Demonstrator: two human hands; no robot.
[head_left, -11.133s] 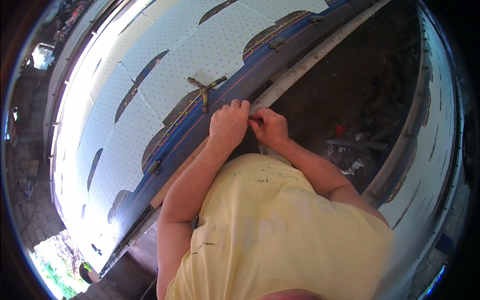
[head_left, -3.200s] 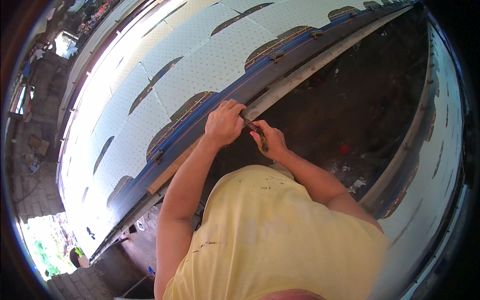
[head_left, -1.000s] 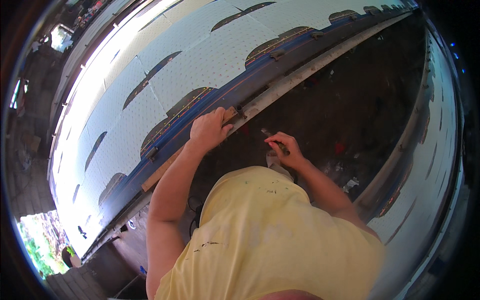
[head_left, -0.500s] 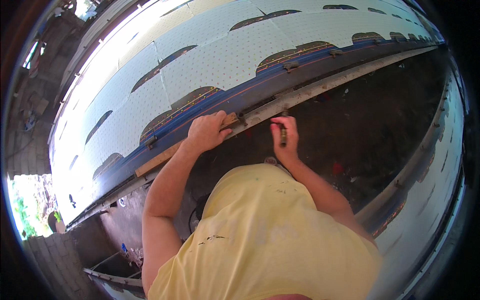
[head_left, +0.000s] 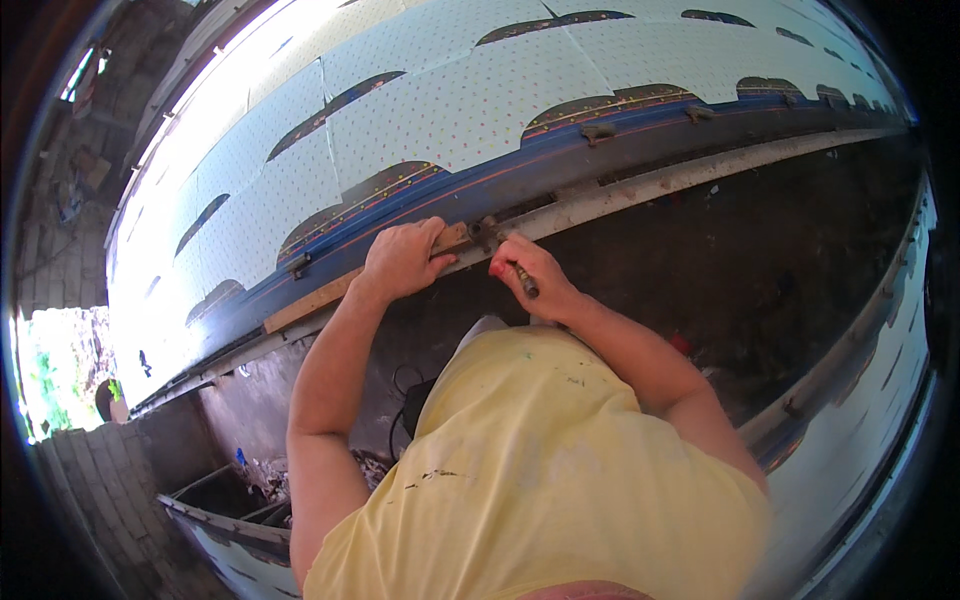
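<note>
A long wooden strip lies along the edge of the long table. My left hand is closed over it near its right end, fingers on top and thumb on the near side. My right hand grips a hammer by its short, banded handle. The dark hammer head is right by the strip's end; whether the two touch I cannot tell. Beyond the right hand a pale rail continues along the same edge.
White dotted fabric with dark scalloped patches covers the long table. Small metal brackets sit along its blue border. Dark floor runs along the aisle; a second pale table stands at the right.
My right hand has swung left with the hammer, bringing its head to the strip's end. My left hand stays on the strip. The view has shifted slightly.
</note>
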